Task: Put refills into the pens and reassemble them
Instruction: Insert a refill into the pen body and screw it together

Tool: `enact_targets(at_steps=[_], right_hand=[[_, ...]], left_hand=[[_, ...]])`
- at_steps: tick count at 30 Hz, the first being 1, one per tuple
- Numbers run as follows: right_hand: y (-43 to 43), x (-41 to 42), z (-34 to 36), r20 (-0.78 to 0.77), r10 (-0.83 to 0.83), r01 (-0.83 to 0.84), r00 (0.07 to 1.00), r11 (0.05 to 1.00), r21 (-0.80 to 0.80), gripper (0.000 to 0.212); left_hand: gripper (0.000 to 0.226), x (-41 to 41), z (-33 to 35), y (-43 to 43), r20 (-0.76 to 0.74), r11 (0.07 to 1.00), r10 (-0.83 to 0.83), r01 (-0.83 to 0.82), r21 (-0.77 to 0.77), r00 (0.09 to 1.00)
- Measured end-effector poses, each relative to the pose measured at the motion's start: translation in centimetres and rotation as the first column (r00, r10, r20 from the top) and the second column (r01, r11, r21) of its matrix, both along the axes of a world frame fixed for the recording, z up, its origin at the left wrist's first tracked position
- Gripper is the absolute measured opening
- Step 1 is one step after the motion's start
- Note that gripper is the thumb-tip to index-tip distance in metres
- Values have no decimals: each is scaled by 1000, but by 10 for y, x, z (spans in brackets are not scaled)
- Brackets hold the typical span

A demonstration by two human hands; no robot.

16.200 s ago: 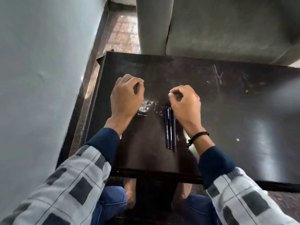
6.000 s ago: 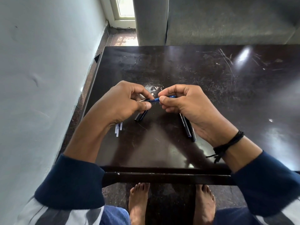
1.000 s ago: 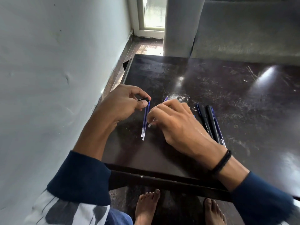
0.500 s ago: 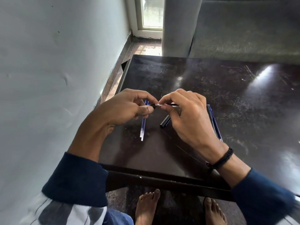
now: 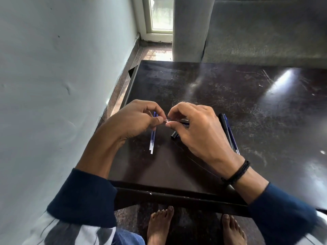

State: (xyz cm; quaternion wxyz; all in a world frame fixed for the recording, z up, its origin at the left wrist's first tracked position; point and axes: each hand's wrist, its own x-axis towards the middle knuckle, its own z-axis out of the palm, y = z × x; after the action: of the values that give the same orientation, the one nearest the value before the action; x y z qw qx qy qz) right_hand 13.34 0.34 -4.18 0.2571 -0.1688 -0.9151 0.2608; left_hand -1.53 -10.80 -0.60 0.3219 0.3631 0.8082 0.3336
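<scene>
- A seated person works over a dark, scratched worktop [image 5: 238,89], both hands raised just above its near left part.
- The left hand [image 5: 134,119] has its fingers curled, with thumb and forefinger pinching the end of a thin clear refill [image 5: 166,120].
- The right hand [image 5: 200,135] pinches a black barrel [image 5: 184,122] between thumb and fingertips.
- The refill runs level from one hand to the other and meets the barrel's mouth at the right thumb; how far it sits inside cannot be told.
- Spare refills [image 5: 152,141], clear with blue ink, lie side by side on the worktop under the left hand, pointing toward the person.
- A short black tube [image 5: 175,135] lies on the worktop just below the right hand's fingers, partly hidden by them.
- Two pens [image 5: 229,133], one black and one blue, lie together to the right of the right hand, touching along their length.
- A black wristband [image 5: 238,172] circles the right wrist; both arms wear dark blue sleeves [image 5: 85,197].
- Bare feet [image 5: 160,225] rest on the floor [image 5: 192,230] under the worktop's near edge.
- A pale wall [image 5: 62,68] stands to the left, a grey sofa [image 5: 265,32] sits beyond the far edge, and a window [image 5: 161,13] is in the corner.
</scene>
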Motion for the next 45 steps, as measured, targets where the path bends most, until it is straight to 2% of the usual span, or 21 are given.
enact_targets(at_steps=[6,18,23,26,31,36,41,45], right_hand=[[11,0,1,28,-91,91,995,996,-10,9],[10,0,3,44,-70,74,997,993,-91,16],[16,2,7,52,-145,148,988,987,-59,11],[21,3,8,86,-173,182,981,977,-111,9],[19,1,8,86,-104,122,991,963,-241,18],[20,1,8,79,-95,112,992,963,-246,11],[27,3,10,138,-132,167,982,945,-281,9],[25,2,9,141,-106,146,984,937,-317,12]], left_hand=[[15,-15,-5,-5,-53,997,77,-76,10,996],[14,-10,-3,-2,-25,999,-31,32,26,999],[14,-14,-5,-5,-28,999,-6,7,37,1000],[14,-15,-5,-5,-25,999,-1,2,44,1000],[12,-12,-3,-4,-4,998,-49,49,46,999],[12,-12,-4,-5,-23,997,-54,55,45,998],[12,-14,-4,-7,-17,998,-33,33,50,999],[8,-8,-2,-5,-8,997,-61,61,51,998]])
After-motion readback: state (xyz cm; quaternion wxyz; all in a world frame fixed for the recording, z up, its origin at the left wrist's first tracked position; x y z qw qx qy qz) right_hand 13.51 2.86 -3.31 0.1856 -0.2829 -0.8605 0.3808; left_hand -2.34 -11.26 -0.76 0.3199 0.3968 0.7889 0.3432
